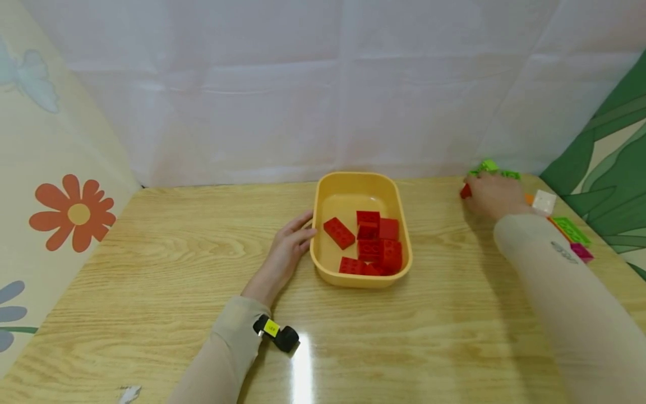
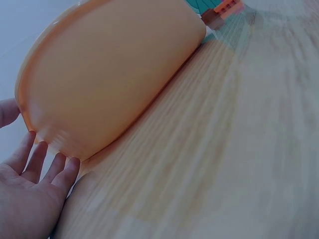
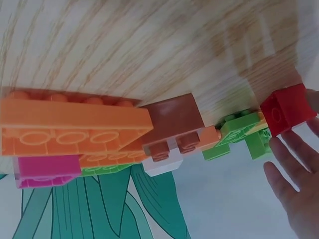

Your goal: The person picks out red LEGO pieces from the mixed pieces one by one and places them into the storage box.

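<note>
With straight fingers, my left hand [image 1: 285,249] rests against the left side of a yellow plastic tub [image 1: 363,279]. The left wrist view shows its fingertips on the outer wall. Inside the tub, several red toy bricks [image 1: 339,233] lie mostly toward the right and front. Over at the far right, my right hand [image 1: 497,193] pinches a red brick [image 3: 289,109] between thumb and fingers, low at the table. Green bricks [image 3: 239,127] sit just beyond that hand, partly hidden by it in the head view.
A row of other bricks runs along the table's right side: a long orange brick [image 3: 75,122], a brown brick [image 3: 174,119], a white brick [image 1: 544,202], a flat green brick [image 1: 570,230] and a magenta brick [image 1: 582,252]. A white cloth [image 1: 242,101] hangs behind the wooden table [image 1: 151,280].
</note>
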Available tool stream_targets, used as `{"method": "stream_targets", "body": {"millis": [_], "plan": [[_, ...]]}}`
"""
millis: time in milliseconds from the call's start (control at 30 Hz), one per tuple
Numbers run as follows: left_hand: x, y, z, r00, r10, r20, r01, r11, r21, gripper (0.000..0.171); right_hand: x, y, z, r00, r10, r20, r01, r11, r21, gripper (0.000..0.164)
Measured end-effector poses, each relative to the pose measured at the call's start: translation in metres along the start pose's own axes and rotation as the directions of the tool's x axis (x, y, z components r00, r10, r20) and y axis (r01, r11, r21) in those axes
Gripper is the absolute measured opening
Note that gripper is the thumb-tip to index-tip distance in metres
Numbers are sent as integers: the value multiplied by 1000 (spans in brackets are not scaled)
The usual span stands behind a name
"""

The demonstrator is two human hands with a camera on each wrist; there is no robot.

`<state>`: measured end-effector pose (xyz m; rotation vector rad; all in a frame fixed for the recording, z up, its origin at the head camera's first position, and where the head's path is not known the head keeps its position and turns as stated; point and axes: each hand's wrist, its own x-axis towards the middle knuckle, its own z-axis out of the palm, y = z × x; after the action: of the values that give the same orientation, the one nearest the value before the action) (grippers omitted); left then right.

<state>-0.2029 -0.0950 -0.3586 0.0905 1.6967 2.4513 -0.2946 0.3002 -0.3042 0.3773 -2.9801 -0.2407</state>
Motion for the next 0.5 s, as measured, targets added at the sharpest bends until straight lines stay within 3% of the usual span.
{"method": "stream_targets", "body": {"millis": [500], "plan": [[0, 1, 0, 1000, -10, -7, 10, 1000, -2, 55, -1, -2, -5, 999, -42, 21, 43, 999, -9, 27]]}}
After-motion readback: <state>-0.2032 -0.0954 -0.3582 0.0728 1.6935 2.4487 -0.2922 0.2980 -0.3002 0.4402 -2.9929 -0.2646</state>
